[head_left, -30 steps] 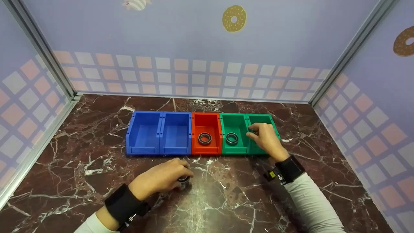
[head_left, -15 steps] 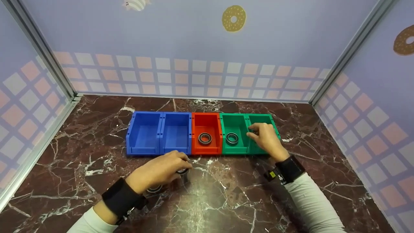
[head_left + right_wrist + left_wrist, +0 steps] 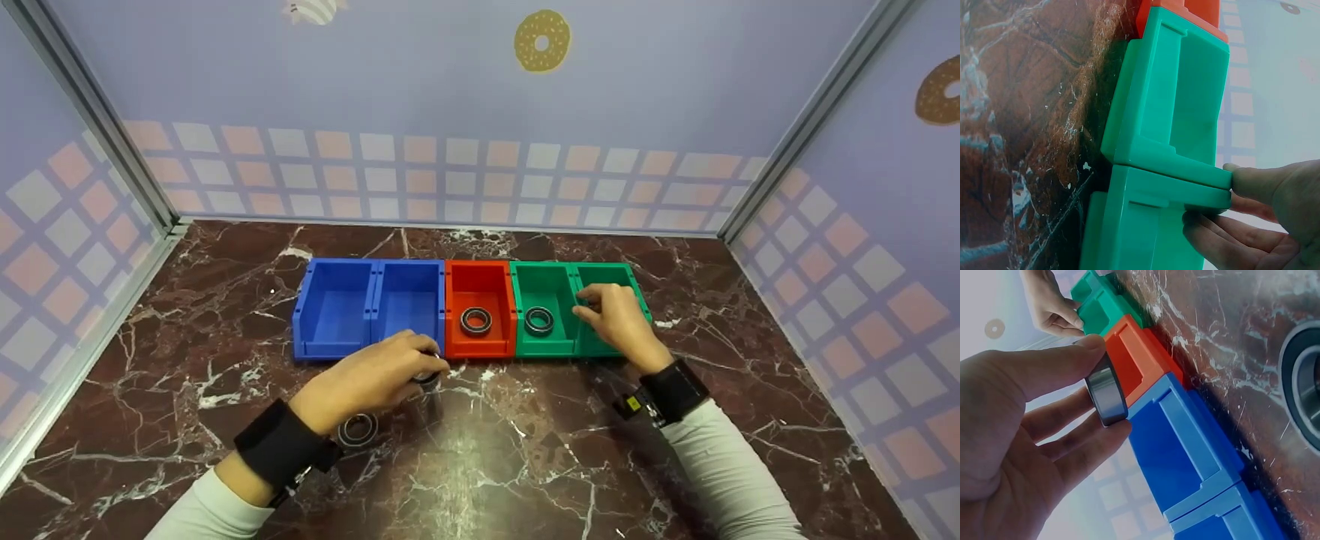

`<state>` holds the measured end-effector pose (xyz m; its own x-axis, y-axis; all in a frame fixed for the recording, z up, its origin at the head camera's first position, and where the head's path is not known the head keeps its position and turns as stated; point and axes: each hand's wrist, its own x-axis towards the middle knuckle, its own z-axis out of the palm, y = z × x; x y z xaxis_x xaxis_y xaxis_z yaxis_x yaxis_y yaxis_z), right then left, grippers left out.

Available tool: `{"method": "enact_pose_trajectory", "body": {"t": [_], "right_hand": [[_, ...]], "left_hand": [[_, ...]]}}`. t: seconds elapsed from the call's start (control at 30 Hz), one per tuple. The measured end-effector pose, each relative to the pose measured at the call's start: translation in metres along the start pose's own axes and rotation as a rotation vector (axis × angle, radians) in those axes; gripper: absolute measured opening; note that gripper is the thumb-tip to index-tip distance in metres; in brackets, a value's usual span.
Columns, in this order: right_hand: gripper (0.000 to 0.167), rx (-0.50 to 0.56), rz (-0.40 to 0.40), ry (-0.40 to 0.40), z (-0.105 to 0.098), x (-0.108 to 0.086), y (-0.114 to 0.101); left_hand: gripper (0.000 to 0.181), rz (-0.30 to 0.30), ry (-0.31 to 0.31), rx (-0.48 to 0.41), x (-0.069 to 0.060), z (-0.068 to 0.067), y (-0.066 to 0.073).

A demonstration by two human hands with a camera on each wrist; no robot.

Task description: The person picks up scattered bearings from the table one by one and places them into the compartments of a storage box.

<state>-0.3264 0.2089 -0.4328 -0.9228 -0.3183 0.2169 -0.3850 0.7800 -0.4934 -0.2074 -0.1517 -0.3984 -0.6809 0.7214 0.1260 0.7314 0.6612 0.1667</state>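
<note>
My left hand pinches a ball bearing between thumb and fingertips, tilted on edge, just in front of the second blue bin. A second bearing lies flat on the table below that wrist. The red bin holds one bearing, and the left green bin holds another bearing. My right hand grips the double wall between the two green bins, its thumb on one side and fingers in the right green bin.
Farther left, another blue bin completes the joined row. Dark marbled table surrounds the bins. Patterned panels close off the back and both sides.
My left hand has moved forward with the bearing toward the second blue bin. The bearing on the table has come into view behind it. The right hand stays in place.
</note>
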Motion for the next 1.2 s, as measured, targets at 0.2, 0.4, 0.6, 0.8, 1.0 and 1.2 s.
{"method": "enact_pose_trajectory", "body": {"t": [0.2,0.4,0.6,0.8,1.0,1.2], "right_hand": [[0.031,-0.001,0.001,0.003,0.0,0.001,0.0],[0.03,0.0,0.0,0.011,-0.001,0.001,0.0],[0.031,0.001,0.0,0.01,0.0,0.001,0.0],[0.031,0.005,-0.008,0.008,0.0,0.0,0.001],[0.031,-0.004,-0.011,0.007,0.0,0.001,0.001],[0.03,-0.01,-0.003,0.01,0.001,0.001,0.0]], "left_hand": [[0.044,-0.012,0.028,-0.004,0.002,-0.005,-0.006],[0.043,-0.017,0.072,-0.01,0.01,-0.012,-0.016],[0.041,0.013,0.12,-0.007,0.016,-0.016,-0.027],[0.043,-0.025,0.127,-0.024,0.02,-0.017,-0.034],[0.04,-0.044,0.137,-0.019,0.025,-0.016,-0.042],[0.041,-0.055,0.162,-0.012,0.03,-0.014,-0.049]]}}
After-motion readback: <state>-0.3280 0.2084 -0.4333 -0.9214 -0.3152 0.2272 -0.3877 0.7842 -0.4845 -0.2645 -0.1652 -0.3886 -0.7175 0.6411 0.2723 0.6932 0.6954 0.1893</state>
